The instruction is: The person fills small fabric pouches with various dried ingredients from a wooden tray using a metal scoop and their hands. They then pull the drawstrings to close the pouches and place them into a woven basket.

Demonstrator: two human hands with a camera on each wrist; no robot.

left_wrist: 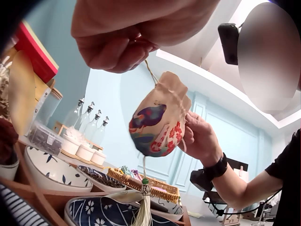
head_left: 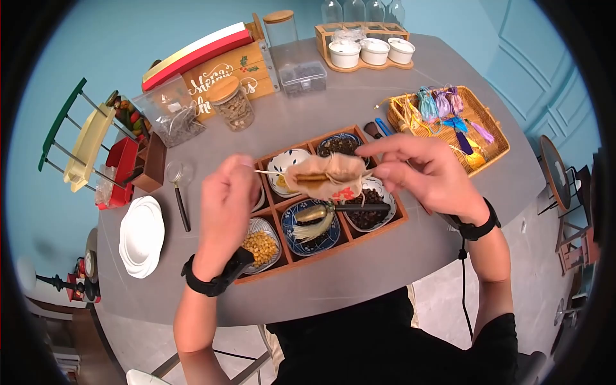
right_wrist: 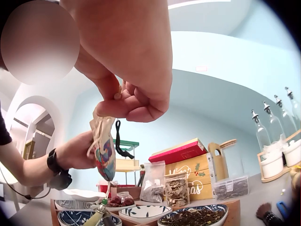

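Observation:
A beige drawstring pouch (head_left: 324, 174), painted with a dark blue bird and red flowers (left_wrist: 175, 134), hangs between the hands above the divided wooden tray. My left hand (head_left: 224, 196) pinches a thin drawstring cord at one side of its gathered mouth. On the other side, my right hand (head_left: 427, 172) pinches the cord between thumb and fingers. A pale tassel (left_wrist: 143, 209) with a green bead dangles from the pouch's bottom. Below, a scoop with a black handle (head_left: 366, 207) lies over the blue patterned bowl (head_left: 289, 234). Yellow pieces (head_left: 260, 248) fill another bowl.
A wicker basket (head_left: 497, 151) of small pouches and tassels stands at right. At left are a white dish (head_left: 141, 237) and a black-handled strainer (head_left: 181, 205). Behind the tray stand a lidded jar (head_left: 234, 110), a clear box (head_left: 303, 80) and white pots (head_left: 374, 53).

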